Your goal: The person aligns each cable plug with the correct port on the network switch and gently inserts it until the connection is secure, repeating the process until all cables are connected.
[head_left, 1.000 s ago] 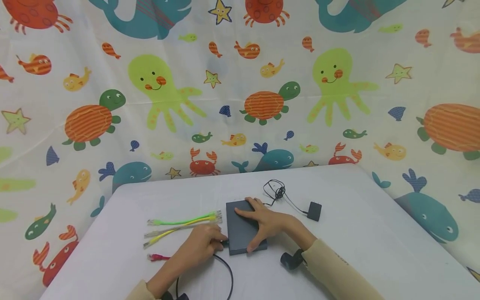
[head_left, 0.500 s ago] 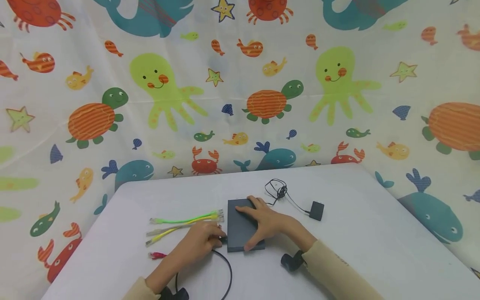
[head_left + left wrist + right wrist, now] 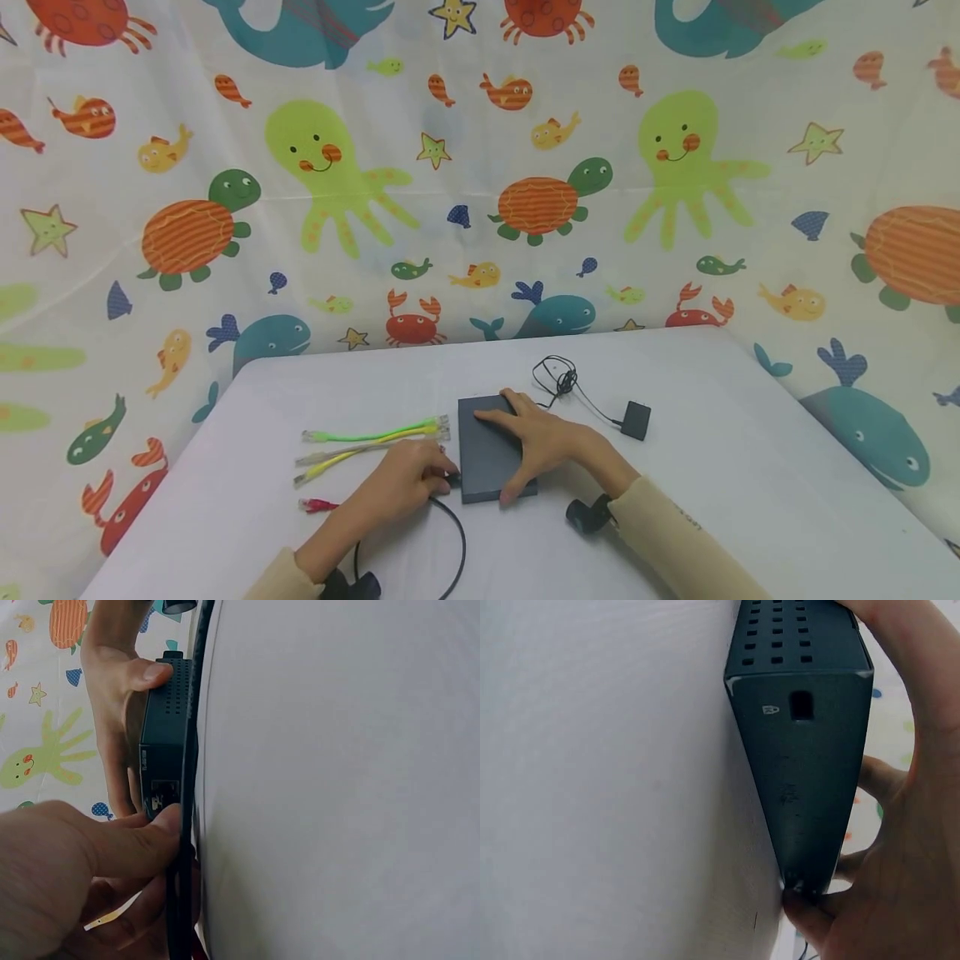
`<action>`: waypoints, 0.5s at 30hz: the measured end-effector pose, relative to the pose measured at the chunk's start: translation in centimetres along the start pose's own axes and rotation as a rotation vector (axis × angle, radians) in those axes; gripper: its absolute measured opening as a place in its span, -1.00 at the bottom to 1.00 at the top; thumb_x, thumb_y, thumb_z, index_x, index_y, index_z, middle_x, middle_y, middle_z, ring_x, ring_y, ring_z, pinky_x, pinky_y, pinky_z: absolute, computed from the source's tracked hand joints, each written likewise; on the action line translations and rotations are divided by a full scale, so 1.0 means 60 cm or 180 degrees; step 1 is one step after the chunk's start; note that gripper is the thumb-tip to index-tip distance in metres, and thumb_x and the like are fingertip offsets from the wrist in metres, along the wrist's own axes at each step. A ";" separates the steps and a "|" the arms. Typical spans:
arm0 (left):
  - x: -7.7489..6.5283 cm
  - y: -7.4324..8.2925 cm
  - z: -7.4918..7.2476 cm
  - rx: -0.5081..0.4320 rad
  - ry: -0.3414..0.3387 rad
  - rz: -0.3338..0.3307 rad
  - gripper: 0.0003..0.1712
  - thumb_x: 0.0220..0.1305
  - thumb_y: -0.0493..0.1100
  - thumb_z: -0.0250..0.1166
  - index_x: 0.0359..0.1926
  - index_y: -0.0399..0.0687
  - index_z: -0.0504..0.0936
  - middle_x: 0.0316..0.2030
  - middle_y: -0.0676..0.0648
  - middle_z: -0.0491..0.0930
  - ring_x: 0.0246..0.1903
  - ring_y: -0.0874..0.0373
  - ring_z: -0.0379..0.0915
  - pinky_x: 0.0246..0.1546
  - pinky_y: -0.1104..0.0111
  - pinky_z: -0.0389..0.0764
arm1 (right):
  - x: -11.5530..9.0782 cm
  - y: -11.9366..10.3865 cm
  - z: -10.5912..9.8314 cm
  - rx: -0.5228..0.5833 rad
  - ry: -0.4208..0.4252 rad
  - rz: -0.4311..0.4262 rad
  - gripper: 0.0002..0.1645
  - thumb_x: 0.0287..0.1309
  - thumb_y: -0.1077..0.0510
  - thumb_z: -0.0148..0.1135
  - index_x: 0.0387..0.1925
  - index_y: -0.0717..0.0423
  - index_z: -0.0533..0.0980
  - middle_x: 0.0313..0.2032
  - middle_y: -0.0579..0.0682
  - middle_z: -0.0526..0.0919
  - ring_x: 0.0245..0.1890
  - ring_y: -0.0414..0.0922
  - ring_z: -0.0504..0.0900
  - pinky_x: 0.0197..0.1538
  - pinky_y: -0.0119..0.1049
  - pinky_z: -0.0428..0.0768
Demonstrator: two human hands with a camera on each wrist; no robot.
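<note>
A flat dark network switch (image 3: 486, 479) lies on the white table. My right hand (image 3: 546, 442) grips it across the top, thumb at the near edge and fingertips at the far edge. In the right wrist view, vent holes and a small lock slot show on the switch (image 3: 802, 757). At its left side, my left hand (image 3: 408, 485) pinches the black plug of a black cable (image 3: 462, 542), which loops toward me. The left wrist view shows the thumb (image 3: 166, 825) right at a port (image 3: 165, 792) on the switch's side; the plug itself is mostly hidden by the fingers.
Green (image 3: 348, 437), yellow (image 3: 330, 467) and grey (image 3: 322, 457) network cables lie left of the switch. A red plug (image 3: 318, 505) pokes out past the left wrist. Behind the right hand, a thin bundled cord (image 3: 564, 383) runs to a black power adapter (image 3: 636, 420).
The head view has shifted slightly, moving the whole scene a little to the right and up. Both hands keep their places at the switch, with only small finger motion.
</note>
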State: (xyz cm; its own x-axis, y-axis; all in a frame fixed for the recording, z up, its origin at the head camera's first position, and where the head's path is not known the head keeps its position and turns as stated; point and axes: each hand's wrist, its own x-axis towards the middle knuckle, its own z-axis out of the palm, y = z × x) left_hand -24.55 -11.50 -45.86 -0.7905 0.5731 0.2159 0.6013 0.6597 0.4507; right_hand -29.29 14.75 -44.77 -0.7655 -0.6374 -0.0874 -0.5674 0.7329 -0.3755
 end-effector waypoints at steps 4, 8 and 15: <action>0.002 -0.002 0.000 -0.0033 -0.0051 -0.0068 -0.83 0.05 -0.21 0.45 -0.26 -0.01 0.77 -0.41 0.16 0.63 -0.46 0.45 0.39 -0.41 0.52 0.49 | -0.001 0.000 0.000 0.0021 0.0033 -0.0028 0.43 -0.57 -0.60 0.45 0.44 -0.55 0.00 0.52 0.18 -0.19 0.48 0.13 -0.03 0.30 0.23 0.28; 0.001 -0.001 0.000 -0.0009 -0.0049 -0.0051 -0.84 0.04 -0.20 0.45 -0.28 -0.04 0.78 -0.41 0.15 0.64 -0.44 0.42 0.39 -0.39 0.51 0.49 | -0.001 0.000 0.001 -0.0055 0.0113 -0.0036 0.42 -0.59 -0.62 0.43 0.43 -0.56 0.02 0.51 0.18 -0.14 0.47 0.14 0.01 0.28 0.24 0.30; 0.002 0.002 -0.001 0.0033 -0.0008 -0.0038 -0.84 0.04 -0.20 0.45 -0.28 -0.03 0.78 -0.42 0.17 0.64 -0.40 0.42 0.40 -0.33 0.50 0.52 | 0.000 0.002 0.003 -0.0097 0.0207 -0.0102 0.42 -0.58 -0.62 0.43 0.44 -0.50 0.03 0.50 0.23 -0.12 0.45 0.16 0.03 0.26 0.27 0.30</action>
State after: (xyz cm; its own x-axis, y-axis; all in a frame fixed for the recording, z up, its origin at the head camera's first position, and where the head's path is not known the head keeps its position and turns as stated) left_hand -24.56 -11.41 -45.74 -0.7974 0.5664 0.2082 0.5930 0.6715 0.4444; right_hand -29.31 14.79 -45.00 -0.7645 -0.6445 -0.0152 -0.6000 0.7200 -0.3487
